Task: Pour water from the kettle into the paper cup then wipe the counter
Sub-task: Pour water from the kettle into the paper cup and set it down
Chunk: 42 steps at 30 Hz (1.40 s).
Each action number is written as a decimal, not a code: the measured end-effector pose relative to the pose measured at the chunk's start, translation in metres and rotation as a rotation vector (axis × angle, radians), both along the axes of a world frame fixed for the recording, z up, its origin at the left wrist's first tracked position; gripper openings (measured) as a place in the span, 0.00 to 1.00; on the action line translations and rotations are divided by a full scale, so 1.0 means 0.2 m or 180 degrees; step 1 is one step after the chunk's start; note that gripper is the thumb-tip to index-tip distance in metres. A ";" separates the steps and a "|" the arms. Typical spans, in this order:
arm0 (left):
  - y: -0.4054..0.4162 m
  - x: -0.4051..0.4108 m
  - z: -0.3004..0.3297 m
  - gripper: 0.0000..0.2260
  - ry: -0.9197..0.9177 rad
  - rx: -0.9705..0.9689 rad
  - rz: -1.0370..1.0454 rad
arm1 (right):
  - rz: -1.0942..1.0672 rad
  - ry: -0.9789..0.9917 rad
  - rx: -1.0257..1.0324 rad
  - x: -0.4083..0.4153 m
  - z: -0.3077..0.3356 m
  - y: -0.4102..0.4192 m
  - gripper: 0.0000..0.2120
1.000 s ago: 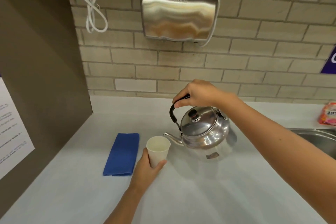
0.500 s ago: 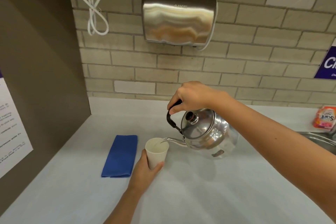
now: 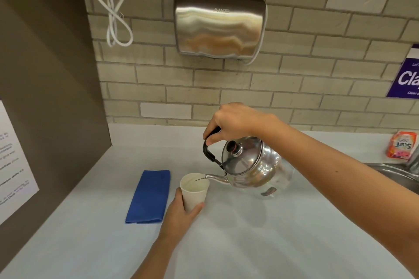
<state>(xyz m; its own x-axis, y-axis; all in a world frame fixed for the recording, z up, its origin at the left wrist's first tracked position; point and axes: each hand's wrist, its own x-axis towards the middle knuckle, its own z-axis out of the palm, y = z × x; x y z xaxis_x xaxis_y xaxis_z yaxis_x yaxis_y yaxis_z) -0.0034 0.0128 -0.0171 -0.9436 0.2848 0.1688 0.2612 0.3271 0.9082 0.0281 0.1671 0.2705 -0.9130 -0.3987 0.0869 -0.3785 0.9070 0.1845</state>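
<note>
Kettle (image 3: 254,165) is up off the surface (image 3: 249,240), tipped left, spout right over the rim of the cup (image 3: 194,190). Lid is on, black knob on top, facing the camera. A thin stream seems to be running from the spout into the cup, though it is too fine to be sure. The right hand (image 3: 235,121) has the black handle from above, fingers (image 3: 212,136) curled round it, thumb tucked under. Forearm runs off to the near right.

The cup is white paper, upright, mouth open, standing on or just above the surface; the base is hidden behind the hand, so I cannot tell which. The left hand (image 3: 181,215) wraps the lower half from the near side, its fingers closed round the wall, thumb on the right face. Something pale is inside the cup, level hard to read.

Just left of the cup, a folded blue cloth (image 3: 149,196) lies flat on the surface, long side running near to far, not touching cup or hand.

Far right, an orange soap packet (image 3: 401,147) sits by the wall, and below it the steel rim of a sink (image 3: 394,172) cuts into view. On the brick wall behind, a steel hand dryer (image 3: 218,24) hangs above the kettle, white cord (image 3: 113,18) looped off to its left. A purple sign (image 3: 405,77) shows at the right edge. A brown panel (image 3: 45,75) closes the left side, with a white printed sheet (image 3: 13,165) stuck to it.
</note>
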 end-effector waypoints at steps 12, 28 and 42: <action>0.00 -0.01 -0.01 0.32 -0.0020 -0.0042 -0.0009 | -0.0003 -0.0030 0.0117 0.00 0.01 -0.02 0.11; 0.00 -0.03 -0.03 0.33 0.0008 -0.0142 0.0014 | -0.0063 -0.0056 0.0253 -0.01 0.00 -0.03 0.12; 0.00 -0.03 -0.03 0.33 0.0008 -0.0179 0.0034 | -0.0003 -0.0019 0.0370 0.00 0.02 -0.05 0.12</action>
